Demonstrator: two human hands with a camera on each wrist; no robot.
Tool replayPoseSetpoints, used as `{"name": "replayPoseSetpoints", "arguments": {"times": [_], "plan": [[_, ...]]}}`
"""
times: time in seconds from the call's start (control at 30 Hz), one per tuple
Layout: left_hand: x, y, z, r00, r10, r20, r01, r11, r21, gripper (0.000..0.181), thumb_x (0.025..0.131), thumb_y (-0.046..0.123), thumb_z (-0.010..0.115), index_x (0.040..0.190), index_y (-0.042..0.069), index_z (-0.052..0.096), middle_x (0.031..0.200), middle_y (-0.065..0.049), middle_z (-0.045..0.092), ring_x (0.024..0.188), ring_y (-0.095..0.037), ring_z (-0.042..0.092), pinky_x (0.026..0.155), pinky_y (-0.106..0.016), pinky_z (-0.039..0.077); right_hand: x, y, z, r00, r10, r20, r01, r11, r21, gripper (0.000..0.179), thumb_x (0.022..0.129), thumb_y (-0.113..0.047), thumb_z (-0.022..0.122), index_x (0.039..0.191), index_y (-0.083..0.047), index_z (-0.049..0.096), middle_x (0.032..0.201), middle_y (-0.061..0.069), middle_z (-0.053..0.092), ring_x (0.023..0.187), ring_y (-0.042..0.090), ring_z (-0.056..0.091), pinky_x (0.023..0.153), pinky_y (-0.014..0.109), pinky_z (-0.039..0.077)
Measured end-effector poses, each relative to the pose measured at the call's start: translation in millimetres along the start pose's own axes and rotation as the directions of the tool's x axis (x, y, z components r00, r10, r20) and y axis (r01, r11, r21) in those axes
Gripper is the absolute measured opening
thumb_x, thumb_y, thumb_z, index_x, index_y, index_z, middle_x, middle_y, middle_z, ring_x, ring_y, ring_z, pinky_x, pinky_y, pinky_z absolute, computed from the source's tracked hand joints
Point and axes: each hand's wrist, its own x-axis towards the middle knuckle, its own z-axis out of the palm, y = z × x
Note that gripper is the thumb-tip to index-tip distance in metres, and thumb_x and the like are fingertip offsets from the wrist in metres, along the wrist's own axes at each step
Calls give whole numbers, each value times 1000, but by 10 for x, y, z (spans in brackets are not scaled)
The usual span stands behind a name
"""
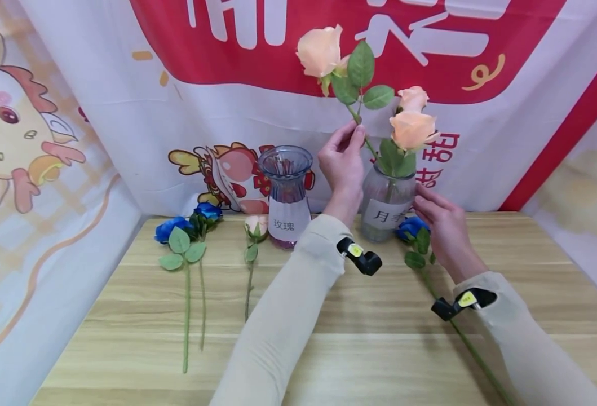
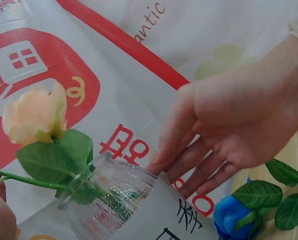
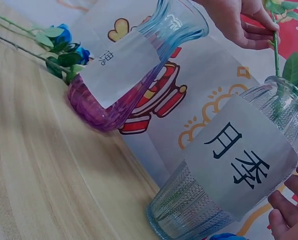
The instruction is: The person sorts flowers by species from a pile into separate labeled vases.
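My left hand point(image 1: 343, 163) pinches the green stem of a peach rose point(image 1: 319, 52) between thumb and fingers. That stem slants down to the mouth of a clear ribbed glass vase point(image 3: 189, 200) with a white label. Two more peach roses point(image 1: 412, 129) stand in the same vase, their blooms above its rim. Beside the vase on the right is my right hand point(image 1: 442, 228), its fingers extended with the tips at the glass, as the left wrist view also shows. A blue rose point(image 1: 412, 226) lies on the table just below that hand, its long stem running toward the front right.
A blue-to-purple flared glass vase point(image 1: 287, 194) with a white label stands left of the clear one. Blue roses point(image 1: 173, 230) and a pale pink rose point(image 1: 256, 226) lie on the wooden table point(image 1: 141, 316). A printed cloth backdrop point(image 1: 217, 113) hangs behind.
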Motion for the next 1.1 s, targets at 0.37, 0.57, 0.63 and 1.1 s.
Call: {"name": "replayPoseSetpoints", "arguments": {"times": [0.37, 0.57, 0.63, 1.1], "plan": [[-11, -63, 54, 999, -18, 26, 18, 1000, 11, 24, 97, 5, 76, 120, 5, 80, 113, -9, 81, 87, -1, 68, 83, -16, 60, 14, 15, -18, 1000, 2, 6, -2, 1000, -10, 68, 101, -23, 74, 161, -12, 43, 172, 2, 39, 129, 4, 61, 123, 23, 43], [-47, -119, 102, 999, -5, 43, 0, 993, 116, 22, 98, 10, 77, 119, 10, 82, 110, -4, 82, 86, -2, 68, 76, -14, 58, 23, 24, -56, 1000, 24, -5, -24, 1000, -2, 71, 101, -24, 75, 162, -14, 41, 173, 0, 38, 142, 10, 54, 130, 28, 35], [-75, -183, 109, 999, -1, 47, -8, 984, 180, 22, 97, 11, 77, 119, 11, 82, 109, -4, 82, 84, 0, 67, 75, -13, 57, 22, 26, -56, 1000, 25, -9, -25, 1000, -3, 70, 101, -25, 75, 162, -15, 42, 173, 0, 38, 146, 12, 50, 132, 31, 32], [-145, -499, 45, 996, -57, -66, 77, 930, 358, 14, 86, 15, 89, 100, 15, 86, 104, -2, 79, 81, 1, 59, 73, -12, 46, -15, 43, 80, 1000, 21, 5, -20, 999, -42, 64, 105, -28, 69, 162, -14, 44, 174, -1, 36, 157, 18, 39, 135, 36, 25]]}}
